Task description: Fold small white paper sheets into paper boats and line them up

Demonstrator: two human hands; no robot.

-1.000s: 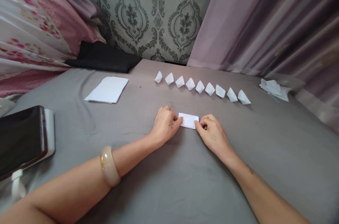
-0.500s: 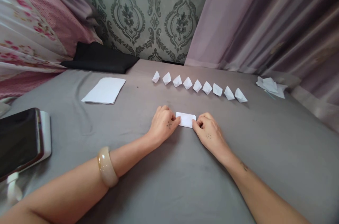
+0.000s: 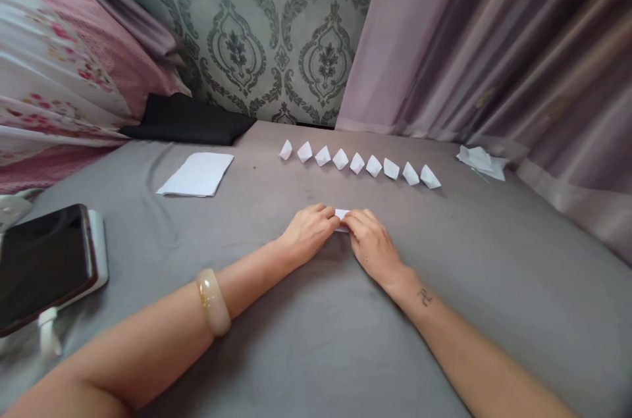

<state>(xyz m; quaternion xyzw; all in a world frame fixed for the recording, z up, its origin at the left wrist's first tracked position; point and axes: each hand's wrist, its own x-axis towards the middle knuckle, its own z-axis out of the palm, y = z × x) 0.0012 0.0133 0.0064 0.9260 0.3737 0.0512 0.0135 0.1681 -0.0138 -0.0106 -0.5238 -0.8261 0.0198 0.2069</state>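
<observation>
Both of my hands meet over a small folded piece of white paper [image 3: 340, 214] on the grey cloth. My left hand [image 3: 312, 228] has its fingers closed on the paper's left side. From the right, my right hand [image 3: 371, 240] is closed on the other side, its fingers covering much of the sheet. Only a narrow strip of the paper shows between the hands. Beyond them stands a slanting row of several small folded paper boats [image 3: 340, 159].
A stack of white paper [image 3: 200, 174] lies at the left, before a folded black cloth [image 3: 192, 120]. Crumpled paper pieces [image 3: 481, 160] sit far right by the curtain [image 3: 444, 43]. A dark phone-like device [image 3: 47, 266] with a white cable [image 3: 49, 332] is at the near left.
My hands have drawn closer together over the folded paper, and my right fingers now lie across it. Less of the paper shows. The head view has tilted up a little.
</observation>
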